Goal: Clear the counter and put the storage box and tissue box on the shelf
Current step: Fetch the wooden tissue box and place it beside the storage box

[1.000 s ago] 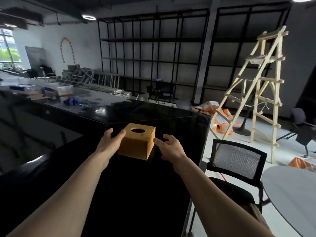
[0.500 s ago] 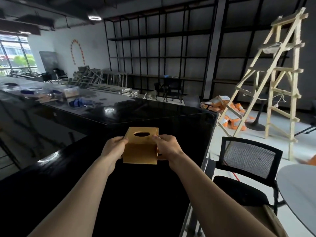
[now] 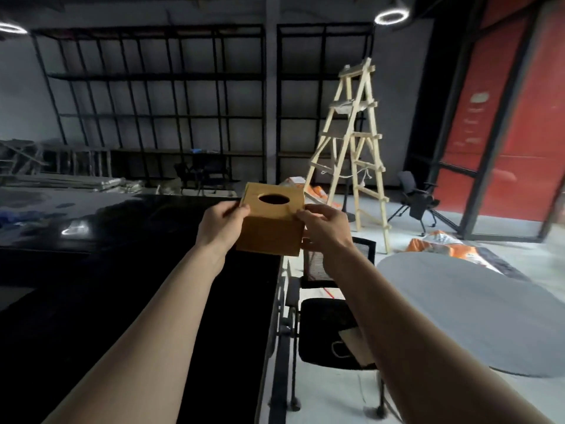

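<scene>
Black and glossy, the desk (image 3: 128, 301) fills the left half of the view, with blurred blue items (image 3: 18, 217) lying at its far left edge; what they are cannot be told. Behind it, a tall black metal shelf (image 3: 153, 96) runs along the back wall. Left hand (image 3: 221, 223) grips the left side of the tissue box (image 3: 270, 223), thumb lying over the top edge and fingers wrapped on the side face. Tissue box is a brown wooden cube with an oval opening in its top; it is held upright in the air, clear of the desk surface, above the desk's right-hand edge. Right hand (image 3: 325, 229) is clamped on the box's right side, fingertips pinching the top right corner. Both forearms extend from the bottom of the view to the box. Below the right forearm stands a black mesh-backed chair (image 3: 327, 328) close beside the desk edge. Further right, a grey round table (image 3: 464, 310) sits near the chair. A wooden stepladder (image 3: 353, 142) stands upright on the floor beyond, with orange bags (image 3: 443, 243) on the floor near it.
</scene>
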Available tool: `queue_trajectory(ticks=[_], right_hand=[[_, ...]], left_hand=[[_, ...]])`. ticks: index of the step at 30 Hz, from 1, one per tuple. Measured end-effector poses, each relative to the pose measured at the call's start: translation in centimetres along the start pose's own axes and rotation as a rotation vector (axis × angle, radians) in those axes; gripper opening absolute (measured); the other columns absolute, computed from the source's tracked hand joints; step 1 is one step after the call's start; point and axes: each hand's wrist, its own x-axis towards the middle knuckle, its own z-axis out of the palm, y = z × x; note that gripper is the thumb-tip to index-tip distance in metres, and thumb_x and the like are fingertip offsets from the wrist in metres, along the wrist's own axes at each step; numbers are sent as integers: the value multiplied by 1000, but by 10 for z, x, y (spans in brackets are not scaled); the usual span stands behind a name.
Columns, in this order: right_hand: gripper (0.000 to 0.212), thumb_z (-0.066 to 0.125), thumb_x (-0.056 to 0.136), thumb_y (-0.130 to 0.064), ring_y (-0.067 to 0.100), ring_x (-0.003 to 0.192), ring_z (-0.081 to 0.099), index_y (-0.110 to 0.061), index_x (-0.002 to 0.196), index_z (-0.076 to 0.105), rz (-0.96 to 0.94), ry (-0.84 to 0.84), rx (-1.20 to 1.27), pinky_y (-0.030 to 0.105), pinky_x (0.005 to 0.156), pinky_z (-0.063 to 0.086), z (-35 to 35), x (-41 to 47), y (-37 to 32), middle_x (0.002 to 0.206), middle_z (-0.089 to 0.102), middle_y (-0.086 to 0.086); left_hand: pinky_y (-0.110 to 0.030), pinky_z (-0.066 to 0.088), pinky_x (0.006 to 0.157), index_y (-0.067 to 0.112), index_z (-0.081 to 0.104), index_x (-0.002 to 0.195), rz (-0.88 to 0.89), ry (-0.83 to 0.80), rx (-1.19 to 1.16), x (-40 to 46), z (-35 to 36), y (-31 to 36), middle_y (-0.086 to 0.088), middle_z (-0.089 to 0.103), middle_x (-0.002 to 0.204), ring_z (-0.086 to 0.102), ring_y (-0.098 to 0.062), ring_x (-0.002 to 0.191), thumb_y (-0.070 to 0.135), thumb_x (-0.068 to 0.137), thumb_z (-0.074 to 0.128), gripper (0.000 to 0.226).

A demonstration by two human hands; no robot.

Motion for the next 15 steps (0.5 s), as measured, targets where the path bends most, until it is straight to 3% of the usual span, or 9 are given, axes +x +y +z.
queue_trajectory(ticks=[3, 7, 10, 15], right_hand=[[19, 75, 81, -26, 31, 90, 76, -23, 100, 74, -18, 117, -24, 53, 76, 65, -54, -12, -3, 102, 76, 13], [41, 74, 76, -33, 31, 93, 76, -18, 113, 74, -6, 268, -73, 54, 76, 65, -133, -29, -3, 107, 77, 14], [27, 73, 87, -24, 29, 91, 77, -17, 113, 73, 8, 386, -77, 47, 75, 66, -201, -49, -5, 101, 77, 12], [30, 71, 88, -26, 29, 95, 75, -18, 117, 72, 11, 604, -114, 49, 82, 65, -322, -88, -7, 104, 76, 11]], left_hand=[[-38, 52, 92, 26, 73, 116, 39, -113, -50, -20, 44, 14, -1, 71, 112, 64, -22, 104, 44, 85, 62, 37], [-38, 53, 95, 23, 75, 113, 67, -295, -98, -54, 114, 32, -2, 72, 114, 65, -24, 107, 47, 76, 63, 45], [-26, 49, 80, 17, 75, 107, 93, -426, -143, -87, 172, 48, 5, 69, 103, 63, -17, 96, 36, 89, 63, 29], [-46, 53, 97, 21, 75, 110, 116, -660, -158, -151, 283, 76, -6, 73, 111, 66, -28, 106, 46, 78, 60, 44]])
